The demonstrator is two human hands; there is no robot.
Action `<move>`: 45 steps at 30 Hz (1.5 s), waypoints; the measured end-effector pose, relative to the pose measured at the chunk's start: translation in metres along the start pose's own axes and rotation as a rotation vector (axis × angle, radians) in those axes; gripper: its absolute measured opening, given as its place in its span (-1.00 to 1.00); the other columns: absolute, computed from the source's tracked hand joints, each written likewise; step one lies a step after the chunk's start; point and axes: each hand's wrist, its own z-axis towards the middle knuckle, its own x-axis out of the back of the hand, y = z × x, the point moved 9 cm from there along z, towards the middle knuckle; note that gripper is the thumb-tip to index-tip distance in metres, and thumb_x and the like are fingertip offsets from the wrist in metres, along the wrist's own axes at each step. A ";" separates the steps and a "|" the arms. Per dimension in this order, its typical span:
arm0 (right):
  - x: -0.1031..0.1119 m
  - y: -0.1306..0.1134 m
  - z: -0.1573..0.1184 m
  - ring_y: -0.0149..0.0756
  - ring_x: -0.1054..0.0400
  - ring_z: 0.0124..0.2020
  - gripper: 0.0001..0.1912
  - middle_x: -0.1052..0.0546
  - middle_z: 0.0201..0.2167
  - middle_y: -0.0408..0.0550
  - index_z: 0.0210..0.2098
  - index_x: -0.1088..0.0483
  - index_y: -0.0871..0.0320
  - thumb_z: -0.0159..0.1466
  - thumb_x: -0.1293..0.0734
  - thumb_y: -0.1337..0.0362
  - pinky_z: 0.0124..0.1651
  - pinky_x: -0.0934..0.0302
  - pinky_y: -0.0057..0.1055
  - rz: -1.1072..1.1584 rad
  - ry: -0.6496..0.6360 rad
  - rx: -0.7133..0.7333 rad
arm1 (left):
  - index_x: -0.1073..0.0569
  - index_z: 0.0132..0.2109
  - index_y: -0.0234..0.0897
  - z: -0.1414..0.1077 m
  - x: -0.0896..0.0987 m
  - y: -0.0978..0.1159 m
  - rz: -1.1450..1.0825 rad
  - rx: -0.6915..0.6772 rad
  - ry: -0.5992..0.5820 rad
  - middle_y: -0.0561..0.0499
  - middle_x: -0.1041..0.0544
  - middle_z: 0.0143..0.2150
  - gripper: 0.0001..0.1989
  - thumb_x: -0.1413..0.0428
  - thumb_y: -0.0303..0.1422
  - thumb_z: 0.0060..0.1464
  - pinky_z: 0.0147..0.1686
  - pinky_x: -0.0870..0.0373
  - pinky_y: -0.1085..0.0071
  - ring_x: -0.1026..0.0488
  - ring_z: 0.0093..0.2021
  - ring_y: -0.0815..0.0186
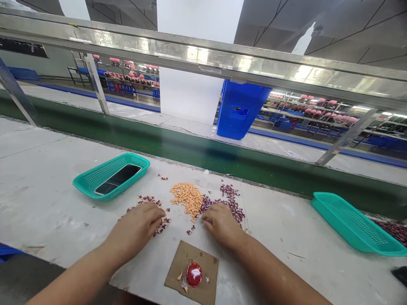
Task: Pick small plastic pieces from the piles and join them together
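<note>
On the pale worktop lies a pile of small orange pieces [187, 197], with dark purple-and-white pieces [233, 203] spread to its right. My right hand [221, 222] rests at the near edge of the purple pieces, fingers curled; whatever they pinch is too small to make out. Over a second scatter of purple pieces [162, 226] on the left is my left hand [138, 226], its fingers bent together and their tips partly hidden. Nearer the front edge, a brown square board [178, 264] bears a shiny red dome [193, 274].
A green basket [85, 178] holding a phone-like device [119, 178] stands left. Another green basket [352, 220] is at the right, beside more dark pieces [392, 231]. Beyond the worktop run a green belt [190, 148] and a metal rail; a blue crate [241, 110] stands behind.
</note>
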 end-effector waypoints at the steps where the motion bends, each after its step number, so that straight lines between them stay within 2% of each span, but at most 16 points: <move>1: -0.005 -0.006 0.001 -0.20 -0.28 -0.20 -0.83 -0.52 -0.34 -0.08 -0.34 -0.51 0.06 0.15 -0.32 0.43 -0.09 -0.04 -0.26 0.000 -0.017 0.028 | -0.51 -0.25 -0.19 0.003 -0.010 0.012 -0.001 -0.035 -0.047 -0.05 -0.54 -0.23 -0.76 0.06 -0.39 0.11 -0.14 -0.30 0.28 -0.43 -0.16 0.16; 4: -0.018 -0.020 0.004 -0.20 -0.26 -0.19 -0.88 -0.52 -0.37 -0.10 -0.36 -0.51 0.04 0.14 -0.35 0.37 -0.08 -0.01 -0.27 0.012 -0.055 0.091 | -0.50 -0.29 -0.20 0.012 -0.034 0.040 0.030 -0.123 -0.157 -0.03 -0.52 -0.27 -0.77 0.05 -0.48 0.07 -0.18 -0.28 0.30 -0.43 -0.21 0.19; 8: -0.024 -0.022 0.006 -0.20 -0.25 -0.22 -0.90 -0.49 -0.42 -0.07 -0.46 -0.48 0.10 0.15 -0.33 0.37 -0.09 -0.01 -0.26 0.069 -0.051 0.085 | -0.48 -0.28 -0.22 0.027 -0.044 0.053 0.078 -0.178 -0.178 -0.04 -0.51 -0.30 -0.78 0.05 -0.51 0.08 -0.25 -0.28 0.32 -0.42 -0.24 0.19; 12: -0.006 0.001 0.001 -0.22 -0.26 -0.25 -0.86 -0.48 -0.43 -0.07 -0.49 -0.42 0.14 0.13 -0.26 0.44 -0.08 -0.03 -0.25 0.190 0.020 -0.022 | -0.48 -0.31 -0.25 0.043 -0.049 0.065 0.157 -0.253 -0.168 -0.05 -0.51 -0.32 -0.81 0.03 -0.50 0.08 -0.28 -0.28 0.32 -0.42 -0.27 0.18; 17: 0.019 0.045 -0.021 -0.31 -0.30 -0.43 -0.85 -0.45 -0.49 -0.11 -0.45 -0.34 0.15 0.16 -0.16 0.41 -0.37 -0.14 -0.41 0.440 0.093 -0.264 | -0.50 -0.31 -0.28 0.063 -0.071 0.089 0.197 -0.339 -0.208 -0.07 -0.52 -0.34 -0.85 -0.02 -0.47 0.09 -0.29 -0.32 0.31 -0.45 -0.27 0.15; 21: 0.021 0.054 -0.040 -0.32 -0.33 -0.40 -0.86 -0.47 -0.45 -0.10 -0.43 -0.32 0.14 0.20 -0.15 0.33 -0.38 -0.17 -0.44 0.611 0.099 -0.360 | -0.50 -0.36 -0.36 0.075 -0.090 0.105 0.249 -0.371 -0.243 -0.15 -0.53 -0.36 -0.84 -0.02 -0.54 0.06 -0.31 -0.35 0.26 -0.47 -0.30 0.10; 24: 0.014 0.057 -0.050 -0.36 -0.29 -0.43 -0.91 -0.44 -0.51 -0.15 -0.44 -0.33 0.15 0.17 -0.23 0.29 -0.34 -0.14 -0.44 0.911 0.145 -0.436 | -0.51 -0.37 -0.39 0.080 -0.097 0.111 0.265 -0.390 -0.265 -0.17 -0.54 -0.37 -0.84 -0.04 -0.61 0.00 -0.31 -0.35 0.27 -0.48 -0.31 0.11; 27: 0.005 0.059 -0.057 -0.41 -0.25 -0.48 -0.88 -0.41 -0.57 -0.21 -0.39 -0.35 0.15 0.11 -0.33 0.24 -0.35 -0.10 -0.46 1.259 0.210 -0.511 | -0.51 -0.38 -0.40 0.081 -0.095 0.114 0.254 -0.397 -0.266 -0.18 -0.55 -0.37 -0.84 -0.03 -0.61 0.00 -0.31 -0.35 0.27 -0.48 -0.30 0.10; 32: -0.004 0.048 -0.065 -0.46 -0.23 -0.51 -0.79 -0.47 -0.58 -0.19 -0.42 -0.40 0.17 0.01 -0.47 0.24 -0.38 -0.06 -0.49 1.621 0.228 -0.555 | -0.48 -0.33 -0.28 0.067 -0.075 0.119 0.150 -0.367 -0.234 -0.05 -0.54 -0.37 -0.85 -0.01 -0.48 0.06 -0.40 -0.31 0.37 -0.48 -0.36 0.19; 35: -0.007 0.029 -0.067 -0.46 -0.25 -0.50 -0.79 -0.49 -0.57 -0.16 -0.42 -0.44 0.19 -0.01 -0.49 0.27 -0.36 -0.07 -0.49 1.713 0.171 -0.516 | -0.47 -0.37 -0.24 0.050 -0.066 0.125 0.058 -0.351 -0.239 0.04 -0.52 -0.43 -0.84 0.00 -0.48 0.06 -0.45 -0.27 0.46 -0.46 -0.41 0.28; 37: -0.011 0.015 -0.067 -0.47 -0.26 -0.50 -0.77 -0.49 -0.57 -0.16 -0.41 -0.46 0.21 -0.03 -0.51 0.28 -0.34 -0.07 -0.50 1.745 0.122 -0.490 | -0.47 -0.37 -0.24 0.040 -0.060 0.124 -0.099 -0.309 -0.228 0.06 -0.52 -0.42 -0.84 0.00 -0.50 0.03 -0.43 -0.26 0.49 -0.45 -0.40 0.32; 40: -0.016 -0.001 -0.069 -0.47 -0.28 -0.47 -0.75 -0.49 -0.55 -0.16 -0.40 -0.48 0.22 -0.05 -0.53 0.29 -0.32 -0.07 -0.52 1.783 0.089 -0.454 | -0.47 -0.36 -0.24 0.028 -0.053 0.115 -0.382 -0.200 -0.178 0.07 -0.51 -0.39 -0.82 -0.02 -0.56 -0.05 -0.37 -0.25 0.50 -0.42 -0.36 0.34; 45: -0.024 -0.016 -0.072 -0.47 -0.29 -0.49 -0.73 -0.50 -0.57 -0.15 -0.41 -0.48 0.22 -0.06 -0.55 0.24 -0.34 -0.08 -0.53 1.824 0.074 -0.394 | -0.44 -0.40 -0.25 0.009 -0.051 0.096 -0.647 0.023 -0.143 0.10 -0.48 -0.42 -0.86 -0.04 -0.54 -0.11 -0.33 -0.25 0.48 -0.39 -0.35 0.34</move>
